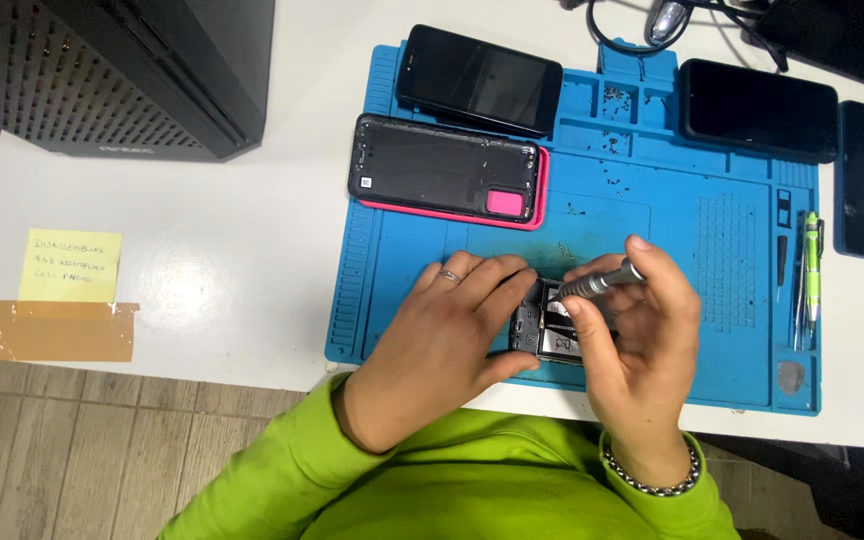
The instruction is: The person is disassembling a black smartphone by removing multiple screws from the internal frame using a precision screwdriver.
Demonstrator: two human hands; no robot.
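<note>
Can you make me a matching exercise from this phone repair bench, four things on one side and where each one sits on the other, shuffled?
Things:
1. Yellow sticky note
2. Green pen
3. Silver screwdriver
4. Black back cover

Places:
A. In the right hand, tip down on the opened phone
B. On the pink case, upper part of the blue mat
C. On the white table, above a strip of brown tape
D. In the tool slot along the mat's right edge

The left hand steadies the opened phone.

Pairs: 1-C, 2-D, 3-A, 4-B
</note>
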